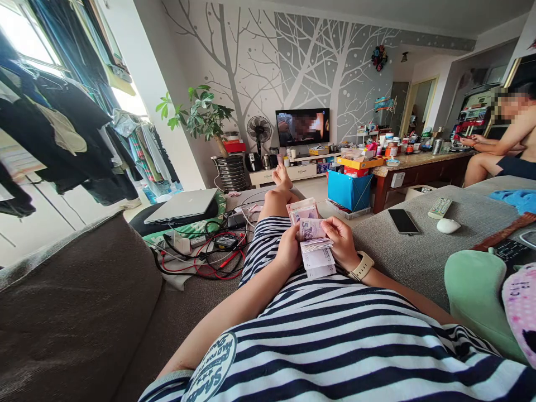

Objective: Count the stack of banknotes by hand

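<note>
Two hands (341, 243), curled around a banknote stack (316, 259), forearms (234, 312) angled inward

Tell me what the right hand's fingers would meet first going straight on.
The fanned banknotes come first: the fingers of the right hand rest against them, pointing across the stack.

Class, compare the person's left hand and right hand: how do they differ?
The right hand wears a cream watch; the left hand has a bare wrist. The right hand curves over the banknotes from the right; the left hand holds their left side. Both hands are bare and grip the same wad above the striped shirt.
</note>
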The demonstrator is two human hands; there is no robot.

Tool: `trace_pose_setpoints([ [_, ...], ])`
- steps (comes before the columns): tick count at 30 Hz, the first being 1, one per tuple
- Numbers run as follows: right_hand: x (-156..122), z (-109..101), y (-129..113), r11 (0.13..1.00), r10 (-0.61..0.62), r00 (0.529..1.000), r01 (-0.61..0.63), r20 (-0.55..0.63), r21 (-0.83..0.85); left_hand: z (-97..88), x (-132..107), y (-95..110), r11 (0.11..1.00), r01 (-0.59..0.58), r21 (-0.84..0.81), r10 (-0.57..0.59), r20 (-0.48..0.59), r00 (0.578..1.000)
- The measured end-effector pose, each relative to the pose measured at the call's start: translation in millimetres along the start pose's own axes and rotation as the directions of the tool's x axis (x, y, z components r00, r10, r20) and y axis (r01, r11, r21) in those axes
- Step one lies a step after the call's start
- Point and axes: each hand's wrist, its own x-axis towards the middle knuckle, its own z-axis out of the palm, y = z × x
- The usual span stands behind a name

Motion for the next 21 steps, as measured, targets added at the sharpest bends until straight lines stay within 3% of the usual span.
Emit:
trace_pose_setpoints([
  [13, -3.9, 0.6, 1.0, 0.998, -0.053, 0.998, 0.052, 0.036, 0.037, -1.8, -4.8, 2.6, 1.000, -0.001, 0.012, 0.001, -0.012, 1.000],
  [21, 0.9, 3.1, 8.5, 0.999, 0.045, 0.995, -0.046, -0.090, -0.012, -4.8, -9.1, 7.6, 0.996, -0.019, 0.084, 0.019, 0.010, 1.000],
])
